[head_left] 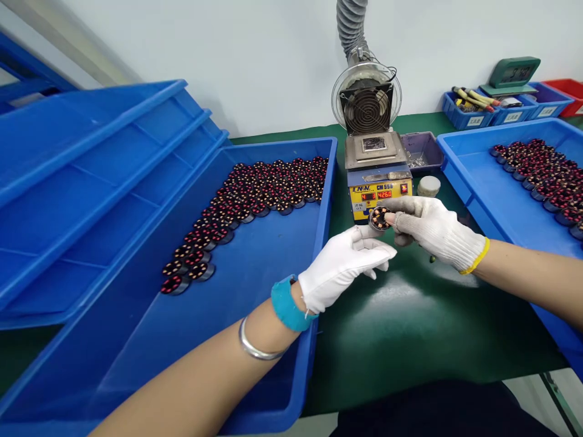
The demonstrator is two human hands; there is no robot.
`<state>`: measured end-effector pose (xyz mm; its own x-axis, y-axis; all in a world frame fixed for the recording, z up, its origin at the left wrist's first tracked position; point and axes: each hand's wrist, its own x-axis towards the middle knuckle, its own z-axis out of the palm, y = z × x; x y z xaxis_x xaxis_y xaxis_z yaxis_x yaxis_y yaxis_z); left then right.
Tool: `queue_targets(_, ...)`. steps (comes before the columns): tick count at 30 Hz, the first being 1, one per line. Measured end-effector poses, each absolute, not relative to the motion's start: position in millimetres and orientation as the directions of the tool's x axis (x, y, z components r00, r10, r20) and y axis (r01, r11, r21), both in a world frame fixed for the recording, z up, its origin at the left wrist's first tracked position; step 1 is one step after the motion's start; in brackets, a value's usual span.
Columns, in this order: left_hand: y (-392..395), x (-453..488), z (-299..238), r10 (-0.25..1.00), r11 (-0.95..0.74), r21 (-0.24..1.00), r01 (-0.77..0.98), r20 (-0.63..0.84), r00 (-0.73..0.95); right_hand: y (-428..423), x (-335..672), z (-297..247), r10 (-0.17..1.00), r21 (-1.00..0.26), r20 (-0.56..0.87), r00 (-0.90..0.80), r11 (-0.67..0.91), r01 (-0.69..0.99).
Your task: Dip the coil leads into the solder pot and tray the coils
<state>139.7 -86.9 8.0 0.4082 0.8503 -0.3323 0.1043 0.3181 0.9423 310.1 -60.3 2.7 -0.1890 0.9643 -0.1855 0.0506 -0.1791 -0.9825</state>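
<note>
A small round black part with copper-coloured segments on its face and a metallic rim (377, 219) is held up between my two hands, in front of a solder pot. My right hand (428, 227), in a knitted glove with a yellow cuff, grips it, thumb against the face. My left hand (344, 264), in a white glove, has its upper fingertips at the part's lower left rim, while the other fingers stretch loosely to the right. The solder pot (380, 182) carries a yellow panel with lit red digits. Part of the round piece is hidden by the fingers.
A blue tray (273, 255) on the left holds rows of similar round parts (273, 188); another tray (473, 182) with such parts is on the right. Behind stand a fan with duct (367, 109), a purple bin (421, 149), a white jar (429, 186) and small blue bins (469, 115).
</note>
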Motion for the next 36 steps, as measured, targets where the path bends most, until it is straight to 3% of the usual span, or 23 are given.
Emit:
queue_targets(6, -90.0, 133.0, 13.7, 0.837, 0.270, 0.954, 0.130, -0.299, 0.457, -59.8, 311.1, 2.4, 0.979, -0.984, -0.167, -0.117, -0.158, 0.085)
queue_targets(10, -88.8, 136.9, 13.1, 0.878, 0.279, 0.944, 0.174, -0.325, 0.351, -62.3, 308.9, 2.0, 0.978, -0.990, -0.138, -0.155, -0.131, 0.055)
queue_targets(14, -88.5, 143.8, 7.5, 0.871, 0.291, 0.948, 0.126, -0.317, 0.376, -68.6, 303.9, 3.6, 0.988, -0.997, -0.027, -0.149, -0.016, 0.073)
queue_targets(19, -87.5, 132.4, 8.4, 0.917, 0.253, 0.966, 0.063, -0.260, 0.304, -70.7, 304.9, 1.4, 0.972, -0.951, 0.177, -0.153, 0.210, 0.229)
queue_targets(23, -85.5, 114.0, 15.7, 0.962, 0.121, 0.993, -0.005, -0.116, 0.246, -67.1, 310.9, -0.3, 0.956, -0.904, 0.259, -0.135, 0.290, 0.315)
queue_targets(27, -83.9, 117.7, 14.1, 0.994, -0.020, 0.987, 0.157, 0.003, 0.109, -66.1, 312.1, -1.7, 0.952, -0.901, 0.281, -0.122, 0.306, 0.307)
queue_targets(31, -84.6, 135.7, 6.6, 0.989, -0.033, 0.951, 0.307, -0.013, 0.147, -67.0, 308.9, -5.2, 0.932, -0.891, 0.332, -0.145, 0.360, 0.276)
queue_targets(36, -94.3, 137.6, -1.4, 0.975, -0.120, 0.962, 0.245, 0.068, 0.209, -64.6, 311.5, -3.1, 0.929, -0.865, 0.351, -0.115, 0.369, 0.339)
